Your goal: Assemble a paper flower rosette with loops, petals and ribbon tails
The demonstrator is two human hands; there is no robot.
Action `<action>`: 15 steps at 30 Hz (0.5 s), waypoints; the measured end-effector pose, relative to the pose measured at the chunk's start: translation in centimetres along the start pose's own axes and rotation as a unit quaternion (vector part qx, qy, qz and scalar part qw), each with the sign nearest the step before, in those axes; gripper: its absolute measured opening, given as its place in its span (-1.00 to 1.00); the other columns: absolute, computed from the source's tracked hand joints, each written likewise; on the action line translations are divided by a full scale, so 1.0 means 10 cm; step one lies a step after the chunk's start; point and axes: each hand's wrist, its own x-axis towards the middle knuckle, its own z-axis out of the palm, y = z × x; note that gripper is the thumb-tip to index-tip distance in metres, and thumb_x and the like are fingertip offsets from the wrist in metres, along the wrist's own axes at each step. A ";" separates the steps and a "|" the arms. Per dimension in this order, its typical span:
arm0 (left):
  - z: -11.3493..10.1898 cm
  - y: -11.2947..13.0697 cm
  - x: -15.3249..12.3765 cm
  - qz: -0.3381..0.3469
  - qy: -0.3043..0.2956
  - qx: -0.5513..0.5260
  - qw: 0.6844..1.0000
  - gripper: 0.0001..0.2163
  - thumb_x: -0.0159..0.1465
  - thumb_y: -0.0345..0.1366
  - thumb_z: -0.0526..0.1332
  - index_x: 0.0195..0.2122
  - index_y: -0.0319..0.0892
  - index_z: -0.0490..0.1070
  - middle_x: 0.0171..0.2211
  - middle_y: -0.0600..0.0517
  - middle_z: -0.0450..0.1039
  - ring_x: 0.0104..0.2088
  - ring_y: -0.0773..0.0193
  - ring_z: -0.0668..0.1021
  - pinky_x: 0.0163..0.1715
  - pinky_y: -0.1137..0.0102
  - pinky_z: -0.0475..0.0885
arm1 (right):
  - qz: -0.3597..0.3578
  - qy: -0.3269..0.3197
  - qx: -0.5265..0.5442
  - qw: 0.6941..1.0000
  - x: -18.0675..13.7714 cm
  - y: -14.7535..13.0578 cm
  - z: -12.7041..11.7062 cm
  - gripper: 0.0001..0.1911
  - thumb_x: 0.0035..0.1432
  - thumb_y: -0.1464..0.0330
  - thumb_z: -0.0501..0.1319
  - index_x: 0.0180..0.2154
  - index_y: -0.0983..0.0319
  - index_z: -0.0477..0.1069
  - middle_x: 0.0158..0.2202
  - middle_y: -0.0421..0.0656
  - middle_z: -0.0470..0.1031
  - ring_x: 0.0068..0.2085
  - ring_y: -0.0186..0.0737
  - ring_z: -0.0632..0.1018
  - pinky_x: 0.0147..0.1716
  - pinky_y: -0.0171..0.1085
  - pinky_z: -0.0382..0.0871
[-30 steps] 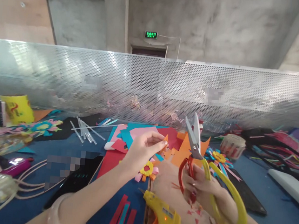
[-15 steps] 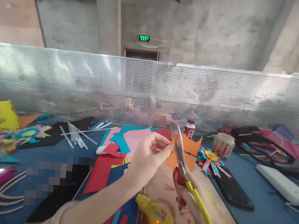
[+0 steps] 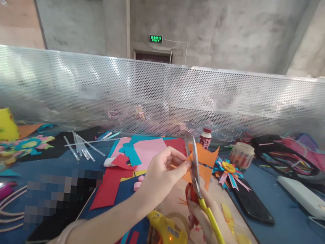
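Observation:
My left hand [image 3: 166,174] pinches a small piece of orange paper [image 3: 190,158] between thumb and fingertips. Scissors [image 3: 195,171] with yellow and red handles are gripped in my right hand [image 3: 199,214]; their blades point up and away from me, slightly parted, right beside the pinched piece. Behind the blades lie larger orange sheets [image 3: 208,155] on the brown work board [image 3: 212,234]. A yellow glue gun [image 3: 167,232], its small light glowing orange, rests on the board below my hands.
Red paper [image 3: 107,187] and pink paper [image 3: 149,153] lie to the left, with clear glue sticks [image 3: 83,149] beyond. On the right are a ribbon flower [image 3: 229,168], a black phone [image 3: 255,204], a jar [image 3: 242,155] and a white box [image 3: 306,197]. A perforated metal screen [image 3: 110,90] bounds the back.
The fingertips of my left hand have come closer to the scissor blades with the orange piece. The scissors have stayed nearly in place, and the whole view has shifted slightly.

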 end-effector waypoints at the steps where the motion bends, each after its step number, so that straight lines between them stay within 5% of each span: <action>1: 0.00 0.00 0.00 -0.006 -0.001 -0.002 1.000 -0.88 0.12 -0.29 0.26 -0.44 -0.17 0.33 -0.49 0.07 0.45 -0.47 0.37 0.47 -0.59 0.51 0.30 | -0.003 0.003 -0.002 1.000 0.00 0.00 0.00 -0.95 -0.07 0.38 0.08 -0.47 0.19 0.18 -0.51 -0.24 0.29 -0.46 -0.30 0.37 -0.49 -0.37 0.29; 15: 0.07 -0.01 -0.03 -0.102 0.045 -0.066 0.992 -0.85 0.09 -0.23 0.26 -0.41 -0.20 0.40 -0.47 0.07 0.39 -0.59 0.46 0.34 -0.66 0.50 0.17 | 0.009 0.035 -0.028 0.999 0.01 0.12 0.07 -0.90 0.02 0.41 0.09 -0.48 0.21 0.16 -0.58 -0.33 0.21 -0.56 -0.40 0.30 -0.56 -0.39 0.19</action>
